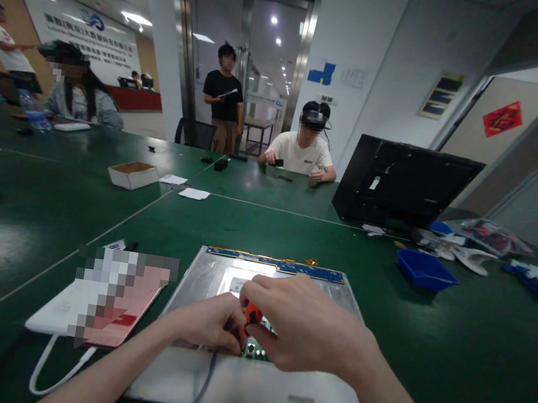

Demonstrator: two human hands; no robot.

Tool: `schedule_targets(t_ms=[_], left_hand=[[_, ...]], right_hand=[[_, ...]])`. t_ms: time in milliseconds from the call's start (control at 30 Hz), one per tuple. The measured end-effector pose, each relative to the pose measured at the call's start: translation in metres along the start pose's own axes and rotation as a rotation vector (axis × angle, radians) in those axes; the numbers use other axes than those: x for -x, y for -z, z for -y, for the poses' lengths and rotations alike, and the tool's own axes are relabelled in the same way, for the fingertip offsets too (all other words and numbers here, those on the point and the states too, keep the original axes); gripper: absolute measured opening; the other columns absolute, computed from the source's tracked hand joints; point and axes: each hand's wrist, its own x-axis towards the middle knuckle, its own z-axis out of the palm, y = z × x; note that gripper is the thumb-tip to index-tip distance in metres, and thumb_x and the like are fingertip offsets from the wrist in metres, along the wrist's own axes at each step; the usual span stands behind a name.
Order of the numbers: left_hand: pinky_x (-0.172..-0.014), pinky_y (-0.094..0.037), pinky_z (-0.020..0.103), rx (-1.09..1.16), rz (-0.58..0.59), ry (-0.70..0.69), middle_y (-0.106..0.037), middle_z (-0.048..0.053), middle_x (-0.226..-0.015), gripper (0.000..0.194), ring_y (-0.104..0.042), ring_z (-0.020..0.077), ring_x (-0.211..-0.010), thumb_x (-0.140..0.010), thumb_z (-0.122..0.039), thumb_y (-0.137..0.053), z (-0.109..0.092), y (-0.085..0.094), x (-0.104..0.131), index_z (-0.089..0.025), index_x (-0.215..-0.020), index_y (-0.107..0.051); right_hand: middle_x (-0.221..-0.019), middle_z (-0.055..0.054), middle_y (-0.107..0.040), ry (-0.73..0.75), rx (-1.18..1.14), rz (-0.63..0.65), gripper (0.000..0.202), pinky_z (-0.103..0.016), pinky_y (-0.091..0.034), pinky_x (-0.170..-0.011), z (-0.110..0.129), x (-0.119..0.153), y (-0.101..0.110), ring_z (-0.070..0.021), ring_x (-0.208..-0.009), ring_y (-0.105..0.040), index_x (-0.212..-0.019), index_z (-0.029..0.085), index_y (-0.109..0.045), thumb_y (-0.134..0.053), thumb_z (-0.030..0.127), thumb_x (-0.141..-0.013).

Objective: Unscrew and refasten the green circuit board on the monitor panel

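A silvery flat display panel (266, 386) lies in front of me, with a blue circuit strip (289, 268) along its far edge. On its middle is a green circuit board (256, 351), largely covered by my hands. My right hand (306, 325) is closed round the orange and black handle of a screwdriver (253, 313), held over the board. Close against it, my left hand (213, 321) has its fingers pinched together near the screwdriver's lower end. What those fingertips grip is hidden. A dark cable (205, 387) runs from below my left hand toward the near edge.
Left of the panel lie a white device (52, 314) and a pink phone (130, 315) with a white cable (39, 369). A blue tray (425, 270) and a black monitor (403, 184) stand on the right. Beyond is a cardboard box (132, 176); a person (302, 146) sits opposite.
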Motion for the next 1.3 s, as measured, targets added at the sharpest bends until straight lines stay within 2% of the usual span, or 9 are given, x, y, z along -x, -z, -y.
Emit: schedule_targets(t_ms=[133,333,467,600,900,1133,1300], left_hand=[[-0.058,-0.044,0.021,0.018,-0.002,0.019,-0.069,-0.001,-0.070,0.014,-0.059,0.0145,-0.063,-0.067,-0.015,-0.073,0.000,0.000,0.000,-0.018,-0.080,-0.076],[-0.057,-0.041,0.021,-0.023,0.015,0.030,-0.066,-0.002,-0.068,0.011,-0.057,0.0138,-0.063,-0.068,-0.018,-0.074,0.003,0.001,0.000,-0.018,-0.078,-0.074],[-0.059,-0.042,0.023,-0.065,0.009,0.040,-0.066,0.000,-0.070,0.010,-0.057,0.0152,-0.064,-0.071,-0.021,-0.073,-0.001,0.002,0.001,-0.017,-0.080,-0.074],[-0.058,-0.042,0.023,-0.059,0.013,0.090,-0.067,0.000,-0.072,0.012,-0.058,0.0159,-0.065,-0.070,-0.019,-0.072,-0.008,0.002,0.002,-0.017,-0.081,-0.074],[-0.056,-0.041,0.021,-0.100,0.007,0.062,-0.064,-0.002,-0.067,0.010,-0.056,0.0137,-0.061,-0.070,-0.023,-0.074,-0.002,0.002,0.001,-0.017,-0.078,-0.072],[-0.062,-0.045,0.023,-0.138,0.004,0.060,-0.068,0.002,-0.076,0.014,-0.060,0.0164,-0.069,-0.074,-0.026,-0.072,-0.003,0.002,0.002,-0.017,-0.083,-0.073],[-0.060,-0.043,0.022,-0.136,0.005,0.065,-0.067,0.000,-0.072,0.010,-0.059,0.0157,-0.066,-0.073,-0.024,-0.071,-0.006,0.002,0.003,-0.018,-0.081,-0.073]], right_hand=[[-0.085,-0.002,-0.068,-0.024,0.009,0.001,0.006,-0.027,-0.021,-0.051,0.002,0.000,0.001,-0.0139,-0.065,-0.056,-0.090,0.018,-0.056,-0.055,0.021,-0.085],[-0.079,-0.002,-0.068,-0.048,0.043,0.003,0.007,-0.028,-0.019,-0.052,0.004,-0.002,-0.001,-0.0128,-0.064,-0.056,-0.089,0.019,-0.059,-0.056,0.026,-0.090],[-0.084,-0.002,-0.067,-0.019,0.032,0.005,0.009,-0.028,-0.020,-0.050,0.005,0.001,-0.002,-0.0134,-0.065,-0.055,-0.090,0.019,-0.057,-0.060,0.026,-0.085],[-0.085,-0.002,-0.066,0.004,0.037,0.034,0.011,-0.027,-0.023,-0.049,0.005,0.002,0.000,-0.0140,-0.064,-0.055,-0.089,0.019,-0.055,-0.061,0.020,-0.079],[-0.078,-0.001,-0.068,-0.048,0.083,0.001,0.003,-0.029,-0.018,-0.051,0.007,-0.002,-0.003,-0.0117,-0.061,-0.053,-0.088,0.019,-0.058,-0.058,0.023,-0.088],[-0.084,-0.003,-0.065,0.000,0.067,0.021,0.008,-0.028,-0.021,-0.049,0.007,0.000,-0.001,-0.0131,-0.063,-0.051,-0.087,0.018,-0.056,-0.058,0.024,-0.082],[-0.082,-0.002,-0.066,0.001,0.052,0.003,0.005,-0.028,-0.020,-0.049,0.006,-0.001,-0.002,-0.0130,-0.062,-0.053,-0.088,0.019,-0.057,-0.056,0.022,-0.085]])
